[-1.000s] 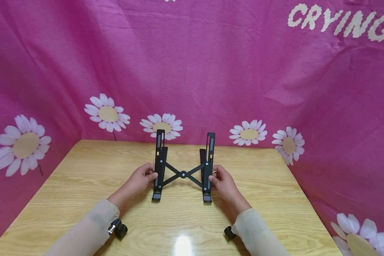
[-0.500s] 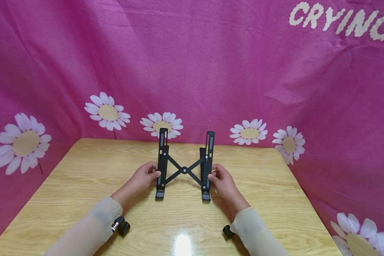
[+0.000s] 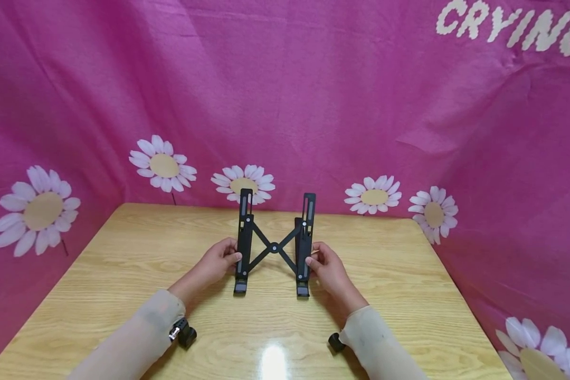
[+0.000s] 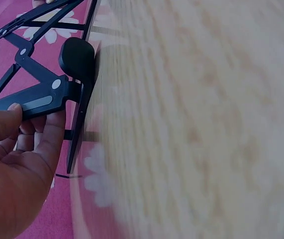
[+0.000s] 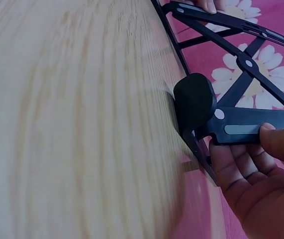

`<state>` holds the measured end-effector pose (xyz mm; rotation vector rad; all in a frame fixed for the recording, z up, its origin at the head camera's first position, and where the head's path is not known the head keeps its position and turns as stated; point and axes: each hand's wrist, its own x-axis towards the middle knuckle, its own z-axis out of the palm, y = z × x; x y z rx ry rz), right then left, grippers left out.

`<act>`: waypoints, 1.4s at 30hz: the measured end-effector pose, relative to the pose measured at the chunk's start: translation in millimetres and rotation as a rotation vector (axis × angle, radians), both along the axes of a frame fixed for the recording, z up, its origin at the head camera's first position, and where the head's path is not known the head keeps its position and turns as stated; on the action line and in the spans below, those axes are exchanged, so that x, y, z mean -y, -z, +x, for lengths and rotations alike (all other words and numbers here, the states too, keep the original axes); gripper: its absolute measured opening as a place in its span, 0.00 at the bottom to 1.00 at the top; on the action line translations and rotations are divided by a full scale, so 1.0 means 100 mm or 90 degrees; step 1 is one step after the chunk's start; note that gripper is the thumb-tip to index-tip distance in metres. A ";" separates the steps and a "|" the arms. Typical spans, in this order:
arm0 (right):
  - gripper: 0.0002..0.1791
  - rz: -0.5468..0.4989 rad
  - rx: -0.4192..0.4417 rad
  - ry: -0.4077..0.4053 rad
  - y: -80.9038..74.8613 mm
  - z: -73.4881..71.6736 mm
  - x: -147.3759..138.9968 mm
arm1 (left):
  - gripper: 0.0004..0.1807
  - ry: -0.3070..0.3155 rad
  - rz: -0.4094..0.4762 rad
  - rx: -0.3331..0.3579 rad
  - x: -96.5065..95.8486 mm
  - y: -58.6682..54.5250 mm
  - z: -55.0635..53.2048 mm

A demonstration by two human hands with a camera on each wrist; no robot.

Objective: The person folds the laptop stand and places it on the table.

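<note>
A black folding laptop stand (image 3: 274,247) stands on the wooden table, its two slotted side rails raised at a slant and joined by an X of crossed bars. My left hand (image 3: 221,258) pinches the left rail near its lower half, thumb on the face and fingers underneath. On the other side my right hand (image 3: 329,266) grips the right rail the same way. In the left wrist view the thumb of the left hand (image 4: 20,159) lies by a grey pad strip on the rail. The right wrist view has the right hand (image 5: 266,174) under the rail, beside the front lip.
The light wooden table (image 3: 209,327) reaches back to a pink cloth (image 3: 304,105) printed with daisies, which hangs behind and at both sides. A small black wrist camera (image 3: 187,336) sits at the left sleeve, another camera (image 3: 335,342) at the right one.
The two rails have come closer together, the left one moving right and the right one slightly left. The crossed bars stand steeper. Both hands keep their hold.
</note>
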<state>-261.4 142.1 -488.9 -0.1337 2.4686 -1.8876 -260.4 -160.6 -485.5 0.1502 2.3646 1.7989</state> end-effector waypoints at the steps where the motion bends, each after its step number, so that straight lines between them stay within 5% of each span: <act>1: 0.11 0.000 0.001 0.000 0.00 0.00 0.00 | 0.05 0.005 0.001 -0.001 0.00 0.00 0.00; 10: 0.11 -0.011 -0.003 -0.002 -0.03 0.02 0.06 | 0.05 0.033 0.022 -0.016 -0.05 0.00 0.00; 42: 0.10 -0.035 0.009 -0.029 -0.01 0.03 0.27 | 0.04 0.033 -0.004 -0.033 -0.23 0.00 0.00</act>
